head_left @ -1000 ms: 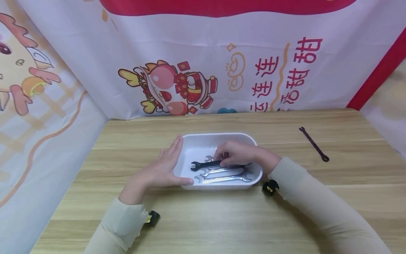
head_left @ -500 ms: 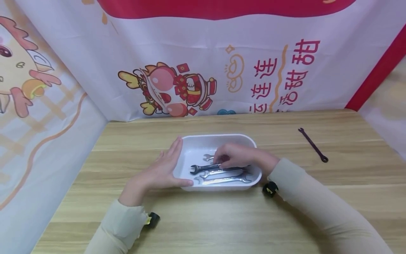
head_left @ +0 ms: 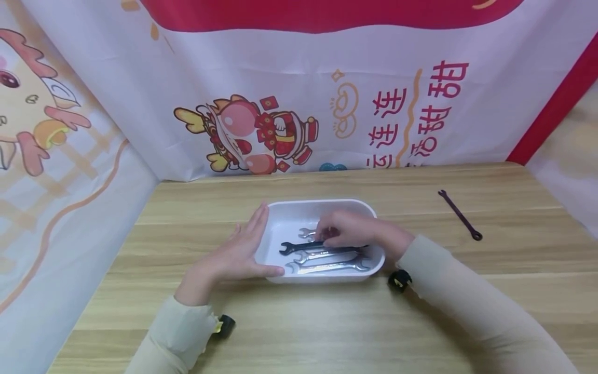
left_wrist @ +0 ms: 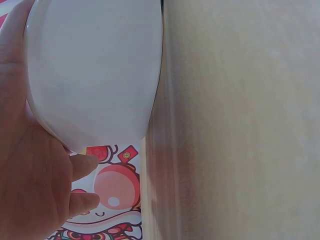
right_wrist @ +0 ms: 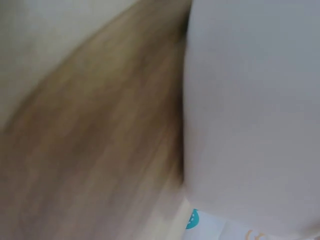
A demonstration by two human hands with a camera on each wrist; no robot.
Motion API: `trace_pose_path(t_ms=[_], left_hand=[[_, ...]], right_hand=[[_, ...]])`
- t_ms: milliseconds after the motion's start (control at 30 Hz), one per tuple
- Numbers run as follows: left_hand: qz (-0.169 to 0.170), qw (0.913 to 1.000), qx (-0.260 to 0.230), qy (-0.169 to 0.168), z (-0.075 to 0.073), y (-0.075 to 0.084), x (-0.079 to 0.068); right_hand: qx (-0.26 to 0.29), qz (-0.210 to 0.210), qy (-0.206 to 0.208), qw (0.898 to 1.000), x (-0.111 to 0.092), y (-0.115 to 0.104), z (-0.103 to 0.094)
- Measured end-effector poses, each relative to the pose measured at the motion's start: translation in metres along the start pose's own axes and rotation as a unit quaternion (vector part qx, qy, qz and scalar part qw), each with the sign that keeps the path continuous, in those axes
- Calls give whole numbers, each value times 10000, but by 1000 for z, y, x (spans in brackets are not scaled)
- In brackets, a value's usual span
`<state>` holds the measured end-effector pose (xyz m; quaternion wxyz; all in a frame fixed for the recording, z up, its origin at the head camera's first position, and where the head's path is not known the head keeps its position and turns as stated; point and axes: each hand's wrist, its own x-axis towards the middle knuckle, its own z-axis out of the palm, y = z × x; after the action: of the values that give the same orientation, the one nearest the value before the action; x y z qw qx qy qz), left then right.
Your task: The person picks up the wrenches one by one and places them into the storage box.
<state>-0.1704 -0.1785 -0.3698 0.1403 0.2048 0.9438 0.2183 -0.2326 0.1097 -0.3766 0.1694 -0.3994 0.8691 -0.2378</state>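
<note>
The white tray [head_left: 280, 221] on the wooden table [head_left: 327, 322] is steadied by the left hand [head_left: 233, 254], its straight fingers pressed flat against the tray's left wall. Inside the tray, the black open-end wrench [head_left: 296, 246], lying beside silver wrenches [head_left: 327, 265], is pinched by the curled fingers of the right hand [head_left: 355, 231]

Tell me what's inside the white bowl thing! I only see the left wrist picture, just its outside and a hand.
Observer: Wrenches lie in the white tray: a black wrench and silver wrenches.
Child: Is the other hand there too?
Observer: Yes, the right hand reaches into the tray, fingertips on the black wrench.
Child: Any tools outside it?
Observer: One dark wrench lies alone on the wooden table, off to the right.
Child: And my hand?
Observer: The left hand rests flat against the tray's left end.
</note>
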Motion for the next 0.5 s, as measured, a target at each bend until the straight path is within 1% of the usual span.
trace_pose_path(t_ms=[133,367,500], left_hand=[[-16,10000,8,-1,1,0,0],[-7,10000,-24,8,0,1,0],[10,10000,-31,15,0,1,0]], right_hand=[[79,15,92,9999,-5,-1,-3],[49,-197,370,9991,-19,-2,-12],[194,-268,471,9983,-31,-2,-19]])
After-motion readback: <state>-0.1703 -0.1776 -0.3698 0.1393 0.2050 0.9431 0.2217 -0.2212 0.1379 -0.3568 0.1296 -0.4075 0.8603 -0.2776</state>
